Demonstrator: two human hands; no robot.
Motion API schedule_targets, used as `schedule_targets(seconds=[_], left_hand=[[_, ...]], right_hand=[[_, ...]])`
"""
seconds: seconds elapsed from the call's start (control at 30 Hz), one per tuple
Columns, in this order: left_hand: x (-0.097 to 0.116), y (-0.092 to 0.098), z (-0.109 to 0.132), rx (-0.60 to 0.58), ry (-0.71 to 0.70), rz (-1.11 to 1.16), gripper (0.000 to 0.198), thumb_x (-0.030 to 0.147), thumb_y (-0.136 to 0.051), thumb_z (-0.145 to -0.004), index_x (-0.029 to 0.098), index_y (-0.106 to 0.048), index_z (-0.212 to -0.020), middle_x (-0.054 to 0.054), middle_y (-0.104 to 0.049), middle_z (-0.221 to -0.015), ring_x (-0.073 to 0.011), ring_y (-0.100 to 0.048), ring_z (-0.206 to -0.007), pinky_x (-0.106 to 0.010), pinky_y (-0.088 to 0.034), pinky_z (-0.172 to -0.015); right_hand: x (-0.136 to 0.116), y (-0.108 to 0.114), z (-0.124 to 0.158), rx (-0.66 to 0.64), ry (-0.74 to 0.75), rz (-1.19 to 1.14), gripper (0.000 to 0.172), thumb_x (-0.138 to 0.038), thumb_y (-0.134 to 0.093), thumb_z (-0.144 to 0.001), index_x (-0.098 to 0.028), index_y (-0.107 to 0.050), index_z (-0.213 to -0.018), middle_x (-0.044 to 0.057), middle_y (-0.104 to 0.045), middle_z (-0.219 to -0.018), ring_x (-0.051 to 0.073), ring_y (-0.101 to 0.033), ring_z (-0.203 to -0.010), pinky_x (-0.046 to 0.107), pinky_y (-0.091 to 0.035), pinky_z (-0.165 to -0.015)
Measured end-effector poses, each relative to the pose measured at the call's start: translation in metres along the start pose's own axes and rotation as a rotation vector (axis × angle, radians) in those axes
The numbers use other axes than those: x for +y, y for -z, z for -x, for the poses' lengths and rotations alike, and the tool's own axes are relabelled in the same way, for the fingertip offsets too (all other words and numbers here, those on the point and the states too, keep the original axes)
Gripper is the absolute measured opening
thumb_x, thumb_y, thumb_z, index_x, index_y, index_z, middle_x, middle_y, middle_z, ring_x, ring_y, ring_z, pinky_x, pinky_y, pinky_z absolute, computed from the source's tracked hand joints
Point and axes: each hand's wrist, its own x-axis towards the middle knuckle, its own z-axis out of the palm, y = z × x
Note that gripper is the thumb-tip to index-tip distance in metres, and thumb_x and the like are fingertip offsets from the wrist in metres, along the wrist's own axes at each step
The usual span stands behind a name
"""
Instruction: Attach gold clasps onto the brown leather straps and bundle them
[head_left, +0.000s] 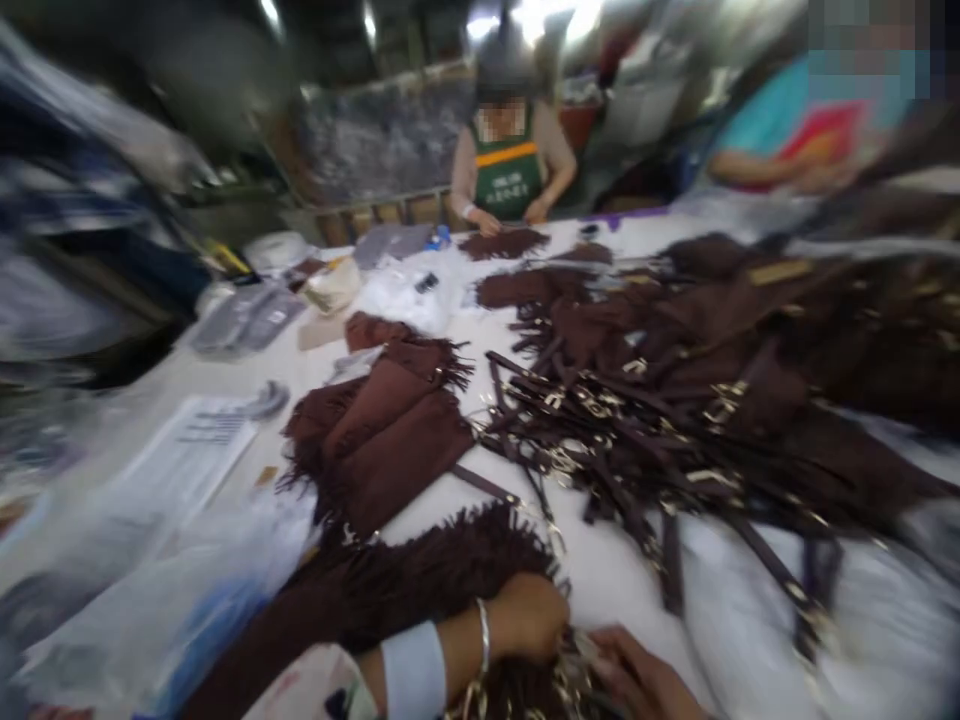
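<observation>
At the bottom of the head view my left hand (525, 615), with a bracelet and a pale cuff, is closed in a fist. My right hand (641, 665) meets it from the right, its fingers pressed together. Shiny metal clasps (570, 690) show between and below the hands; blur hides exactly what each one grips. Under my left forearm lies a dark brown fringed bag (442, 565). Beyond it rest reddish-brown fringed bags (397, 430), overlapping each other.
A tangled heap of dark straps with gold clasps (600, 430) and brown bags (667, 310) spreads on the right. Clear plastic (187, 590) and a printed sheet (202, 440) lie left. A co-worker in a green apron (508, 180) works across the table; another person (810, 130) is farther right.
</observation>
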Motion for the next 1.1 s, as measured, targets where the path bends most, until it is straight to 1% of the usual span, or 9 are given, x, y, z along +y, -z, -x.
schedule_targets(seconds=[0.03, 0.07, 0.1, 0.17, 0.33, 0.57, 0.77, 0.93, 1.1], left_hand=[[0.015, -0.009, -0.017, -0.037, -0.014, -0.026, 0.020, 0.031, -0.062, -0.092, 0.014, -0.067, -0.101, -0.009, -0.069, -0.103, -0.0218, -0.067, -0.092, -0.038, -0.056, -0.080], [0.024, -0.017, -0.028, -0.064, -0.021, -0.051, 0.017, 0.026, -0.061, -0.091, 0.012, -0.068, -0.096, -0.011, -0.070, -0.097, -0.0239, -0.067, -0.090, -0.040, -0.056, -0.080], [0.029, -0.023, -0.035, -0.081, -0.021, -0.073, 0.013, 0.022, -0.060, -0.089, 0.012, -0.069, -0.091, -0.012, -0.072, -0.094, -0.0262, -0.068, -0.090, -0.040, -0.055, -0.079], [0.030, -0.029, -0.041, -0.095, -0.019, -0.103, 0.014, 0.016, -0.056, -0.086, 0.014, -0.069, -0.088, -0.013, -0.073, -0.092, -0.0285, -0.069, -0.091, -0.038, -0.054, -0.079], [0.020, -0.029, -0.038, -0.115, -0.008, -0.135, 0.015, 0.014, -0.052, -0.084, 0.018, -0.066, -0.088, -0.008, -0.073, -0.089, -0.0249, -0.069, -0.087, -0.031, -0.050, -0.074], [0.022, -0.030, -0.039, -0.133, -0.003, -0.136, 0.019, 0.010, -0.049, -0.084, 0.021, -0.064, -0.090, -0.005, -0.072, -0.088, -0.0226, -0.067, -0.086, -0.029, -0.047, -0.072], [0.024, -0.025, -0.039, -0.150, 0.001, -0.121, 0.018, 0.010, -0.049, -0.084, 0.020, -0.063, -0.089, -0.005, -0.072, -0.086, -0.0223, -0.067, -0.083, -0.028, -0.046, -0.068], [0.024, -0.024, -0.038, -0.162, -0.015, -0.112, 0.018, 0.009, -0.050, -0.083, 0.020, -0.062, -0.090, -0.005, -0.072, -0.087, -0.0219, -0.067, -0.083, -0.027, -0.046, -0.068], [0.022, -0.027, -0.039, -0.148, -0.022, -0.127, 0.017, 0.011, -0.051, -0.082, 0.021, -0.063, -0.089, -0.006, -0.072, -0.085, -0.0246, -0.068, -0.083, -0.029, -0.047, -0.069]], right_hand=[[0.004, -0.001, 0.006, -0.072, 0.017, -0.080, 0.029, -0.050, -0.048, -0.094, -0.027, -0.066, -0.093, 0.000, -0.070, -0.084, 0.021, -0.065, -0.081, 0.032, -0.054, -0.072], [0.006, -0.002, 0.011, -0.076, 0.021, -0.136, 0.028, -0.046, -0.046, -0.095, -0.025, -0.065, -0.096, 0.001, -0.069, -0.086, 0.021, -0.064, -0.082, 0.031, -0.051, -0.073], [0.007, -0.002, 0.013, -0.062, 0.026, -0.187, 0.026, -0.042, -0.047, -0.094, -0.023, -0.065, -0.098, 0.001, -0.070, -0.089, 0.021, -0.063, -0.085, 0.030, -0.049, -0.075], [0.006, -0.001, 0.015, -0.054, 0.033, -0.279, 0.021, -0.036, -0.049, -0.094, -0.023, -0.064, -0.101, 0.000, -0.070, -0.093, 0.019, -0.063, -0.087, 0.029, -0.047, -0.078], [0.009, -0.002, 0.018, -0.064, 0.028, -0.345, 0.018, -0.031, -0.052, -0.095, -0.025, -0.065, -0.105, -0.001, -0.071, -0.095, 0.019, -0.064, -0.088, 0.027, -0.045, -0.080], [0.014, -0.008, 0.013, -0.071, 0.067, -0.288, 0.017, -0.026, -0.052, -0.096, -0.023, -0.067, -0.104, 0.000, -0.070, -0.097, 0.017, -0.064, -0.091, 0.026, -0.044, -0.081], [0.013, -0.012, 0.004, -0.068, 0.102, -0.216, 0.017, -0.025, -0.051, -0.096, -0.022, -0.066, -0.104, 0.001, -0.068, -0.096, 0.017, -0.063, -0.090, 0.025, -0.043, -0.079], [0.011, -0.012, -0.001, -0.102, 0.057, -0.222, 0.018, -0.024, -0.054, -0.092, -0.023, -0.069, -0.102, 0.000, -0.071, -0.095, 0.017, -0.064, -0.090, 0.025, -0.043, -0.080], [0.010, -0.012, -0.007, -0.129, 0.036, -0.201, 0.019, -0.022, -0.052, -0.090, -0.024, -0.069, -0.099, 0.000, -0.073, -0.094, 0.018, -0.066, -0.088, 0.026, -0.043, -0.079]])
